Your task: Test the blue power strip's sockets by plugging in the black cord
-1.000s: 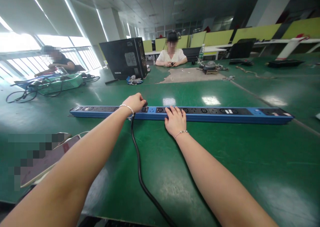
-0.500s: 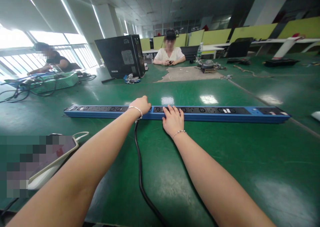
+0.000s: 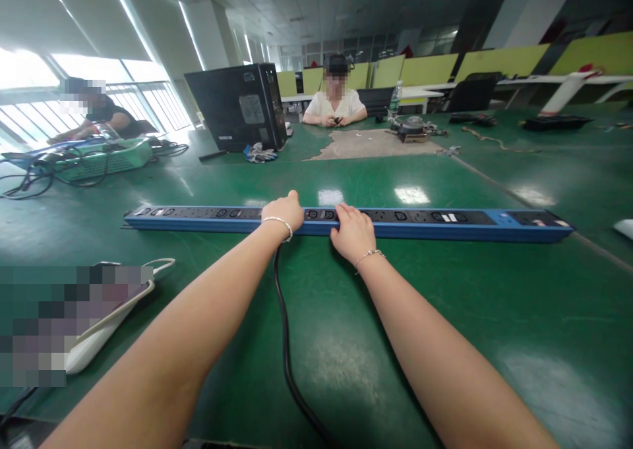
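Observation:
A long blue power strip (image 3: pixel 222 225) with black sockets lies across the green table. My left hand (image 3: pixel 284 213) is closed over the strip left of its middle, and a black cable (image 3: pixel 284 317) runs from beneath it toward the table's near edge. What its fingers grip, most likely the cable's end, is hidden under the hand. Just to the right, my right hand (image 3: pixel 354 230) rests on the strip, its fingers bent over the top face and its thumb at the near side.
A phone-like device (image 3: pixel 103 330) in a pale holder stands at the near left. Farther back are a green basket (image 3: pixel 109 160) with cables, a black computer case (image 3: pixel 232 109), gloves (image 3: pixel 260 153), a bottle (image 3: pixel 396 98) and a metal part (image 3: pixel 413 127). Two people sit beyond.
Both hands have moved slightly to the right along the strip. The cable has shifted right with my left hand.

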A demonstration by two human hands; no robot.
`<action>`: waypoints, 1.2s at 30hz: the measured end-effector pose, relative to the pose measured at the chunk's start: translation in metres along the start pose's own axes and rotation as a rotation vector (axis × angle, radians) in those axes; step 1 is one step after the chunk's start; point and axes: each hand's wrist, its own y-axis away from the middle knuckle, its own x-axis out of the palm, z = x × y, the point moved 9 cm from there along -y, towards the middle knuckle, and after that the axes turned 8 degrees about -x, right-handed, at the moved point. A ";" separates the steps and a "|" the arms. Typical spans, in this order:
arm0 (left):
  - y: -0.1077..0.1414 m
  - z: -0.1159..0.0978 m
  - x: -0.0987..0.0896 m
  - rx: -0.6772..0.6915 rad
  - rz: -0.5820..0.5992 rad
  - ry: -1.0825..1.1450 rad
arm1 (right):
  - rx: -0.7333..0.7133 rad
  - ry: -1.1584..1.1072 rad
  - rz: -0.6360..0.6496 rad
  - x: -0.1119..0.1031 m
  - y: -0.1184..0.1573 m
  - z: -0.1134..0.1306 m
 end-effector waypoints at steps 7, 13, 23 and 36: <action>-0.001 0.001 0.002 0.023 0.006 -0.013 | -0.021 0.143 0.080 -0.017 0.021 -0.065; 0.003 0.002 -0.006 0.006 0.010 -0.015 | -0.011 0.157 -0.010 -0.018 0.027 -0.067; 0.018 -0.054 -0.068 0.147 -0.105 0.203 | 0.004 0.113 -0.037 -0.019 0.026 -0.066; -0.002 -0.107 -0.007 0.209 0.091 0.109 | 0.006 0.089 -0.059 -0.021 0.025 -0.064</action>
